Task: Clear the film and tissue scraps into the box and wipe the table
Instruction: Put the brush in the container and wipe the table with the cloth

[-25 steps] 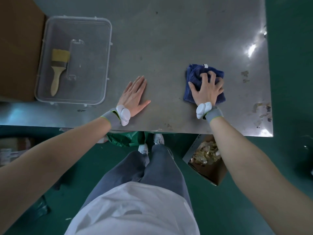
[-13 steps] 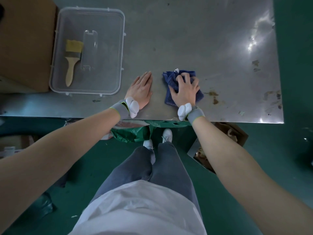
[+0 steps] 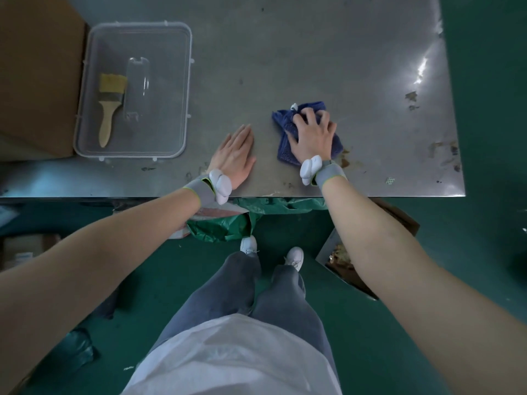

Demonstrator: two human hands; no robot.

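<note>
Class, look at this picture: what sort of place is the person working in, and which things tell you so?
Probably a workshop or factory bench: a stained steel table, a paintbrush in a clear plastic tray, and a cardboard scrap box on the green floor.

Left hand (image 3: 235,155) is lying flat, fingers together; right hand (image 3: 312,135) is pressing down, fingers spread and curled.

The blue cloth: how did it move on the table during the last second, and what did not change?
The right hand slid the blue cloth leftward, close to the left hand, then a little back right, near the brown stains. Its grip on the cloth stayed. The left hand stayed flat on the table; the brush stayed in the clear tray.
</note>
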